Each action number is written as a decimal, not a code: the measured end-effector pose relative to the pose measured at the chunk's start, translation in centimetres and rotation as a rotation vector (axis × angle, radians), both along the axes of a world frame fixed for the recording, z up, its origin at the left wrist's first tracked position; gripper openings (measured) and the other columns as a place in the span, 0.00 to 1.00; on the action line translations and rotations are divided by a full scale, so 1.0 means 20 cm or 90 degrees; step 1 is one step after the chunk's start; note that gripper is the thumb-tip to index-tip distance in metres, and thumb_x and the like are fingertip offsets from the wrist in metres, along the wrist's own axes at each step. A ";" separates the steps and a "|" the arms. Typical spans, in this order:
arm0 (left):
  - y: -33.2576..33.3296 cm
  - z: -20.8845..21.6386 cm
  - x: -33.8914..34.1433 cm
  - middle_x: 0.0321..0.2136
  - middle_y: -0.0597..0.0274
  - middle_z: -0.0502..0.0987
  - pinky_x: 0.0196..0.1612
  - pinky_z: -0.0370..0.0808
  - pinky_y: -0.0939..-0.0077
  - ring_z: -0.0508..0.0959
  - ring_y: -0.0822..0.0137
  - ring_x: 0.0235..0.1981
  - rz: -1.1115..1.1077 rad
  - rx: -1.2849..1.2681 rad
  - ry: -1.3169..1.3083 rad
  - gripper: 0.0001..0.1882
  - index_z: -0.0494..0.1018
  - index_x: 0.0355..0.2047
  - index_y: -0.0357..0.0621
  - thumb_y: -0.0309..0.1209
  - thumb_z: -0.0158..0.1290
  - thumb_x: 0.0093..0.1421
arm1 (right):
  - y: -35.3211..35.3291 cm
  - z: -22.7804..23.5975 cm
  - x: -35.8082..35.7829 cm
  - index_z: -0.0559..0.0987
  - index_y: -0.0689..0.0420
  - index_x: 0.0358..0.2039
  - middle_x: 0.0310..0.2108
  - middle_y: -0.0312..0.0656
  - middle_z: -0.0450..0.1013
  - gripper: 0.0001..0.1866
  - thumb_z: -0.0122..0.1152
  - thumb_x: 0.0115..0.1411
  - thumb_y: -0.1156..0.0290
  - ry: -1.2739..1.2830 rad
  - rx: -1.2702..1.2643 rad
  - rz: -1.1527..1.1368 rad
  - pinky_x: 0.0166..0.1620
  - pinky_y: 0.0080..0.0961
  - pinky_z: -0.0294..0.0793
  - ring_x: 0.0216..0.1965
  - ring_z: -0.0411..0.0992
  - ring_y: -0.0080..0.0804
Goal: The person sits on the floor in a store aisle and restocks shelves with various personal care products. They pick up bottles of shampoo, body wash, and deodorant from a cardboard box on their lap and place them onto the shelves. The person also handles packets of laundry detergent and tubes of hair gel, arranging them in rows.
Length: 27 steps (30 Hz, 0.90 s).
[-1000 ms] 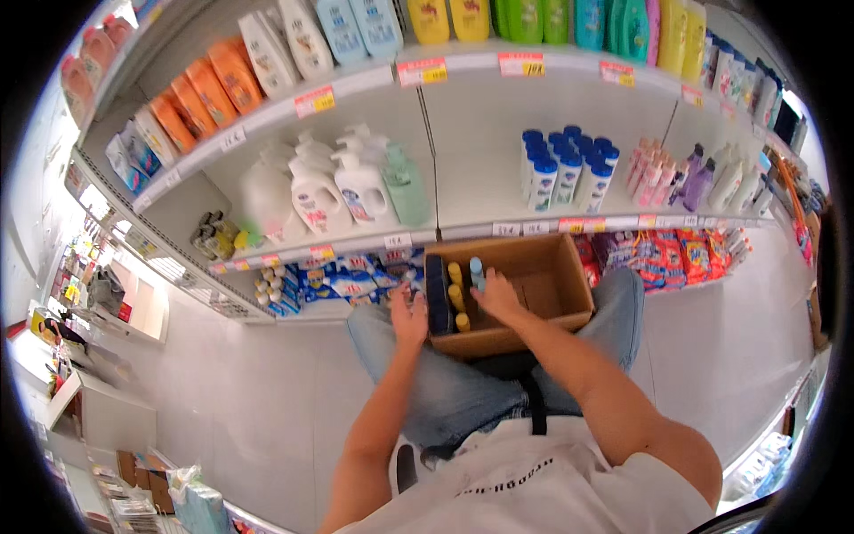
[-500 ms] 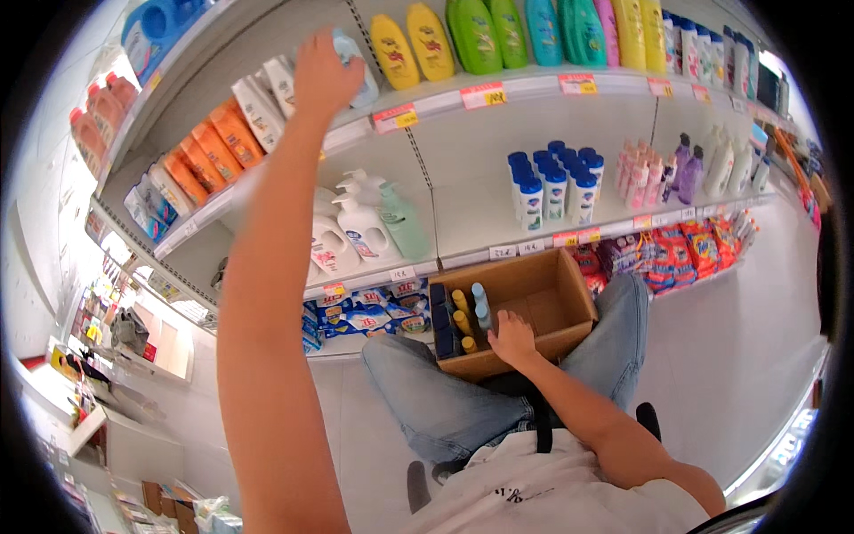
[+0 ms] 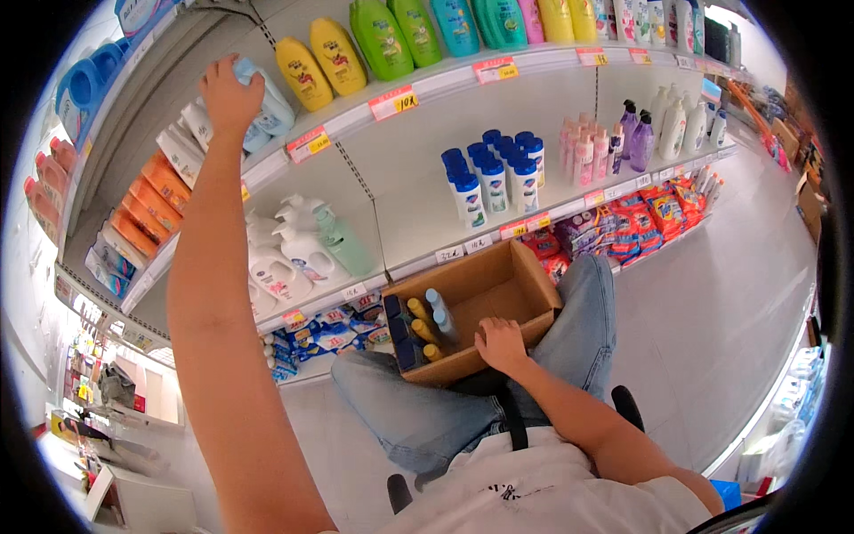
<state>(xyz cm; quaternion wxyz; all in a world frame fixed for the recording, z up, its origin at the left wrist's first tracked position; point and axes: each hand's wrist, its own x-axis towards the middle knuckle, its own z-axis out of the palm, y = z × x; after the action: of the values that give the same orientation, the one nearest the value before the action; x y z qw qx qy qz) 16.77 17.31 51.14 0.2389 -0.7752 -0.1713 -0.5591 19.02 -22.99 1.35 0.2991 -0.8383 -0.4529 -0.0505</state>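
Observation:
Up at the top shelf, my left hand (image 3: pixel 231 96) grips a light blue bottle (image 3: pixel 270 105) near its upper end. Part of another light blue bottle (image 3: pixel 255 139) shows just below it. An open cardboard box (image 3: pixel 537 283) rests on my lap. My right hand (image 3: pixel 502 343) lies over its near wall, fingers bent around the edge. Several dark blue packs (image 3: pixel 406 347), yellow bottles (image 3: pixel 423 331) and slim light blue bottles (image 3: pixel 440 313) stand at the box's left end.
Yellow bottles (image 3: pixel 336 58) and green bottles (image 3: pixel 381 37) line the top shelf on the right; white packs (image 3: pixel 178 153) and orange packs (image 3: pixel 153 206) are on the left. Below stand pump bottles (image 3: pixel 304 254) and blue-capped white bottles (image 3: pixel 495 185). Colourful bags (image 3: pixel 630 222) fill the bottom.
The view has shifted, so the shelves sit further left in it. My left hand stays at the light blue bottle, which shows more plainly now. The right hand remains at the box.

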 end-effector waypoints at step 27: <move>-0.82 -0.42 -0.60 0.39 0.57 0.78 0.45 0.74 0.73 0.78 0.63 0.41 -0.393 -0.023 -0.153 0.10 0.74 0.37 0.38 0.17 0.59 0.54 | -0.01 -0.08 0.04 0.74 0.58 0.40 0.31 0.47 0.76 0.14 0.59 0.57 0.63 0.065 0.056 0.047 0.43 0.42 0.68 0.35 0.75 0.46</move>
<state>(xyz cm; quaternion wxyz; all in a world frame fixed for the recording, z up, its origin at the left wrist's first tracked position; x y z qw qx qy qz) 4.85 0.87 42.67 0.0227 -0.7233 0.0350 -0.6892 19.89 -23.21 -0.17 0.3598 -0.8087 -0.4651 -0.0165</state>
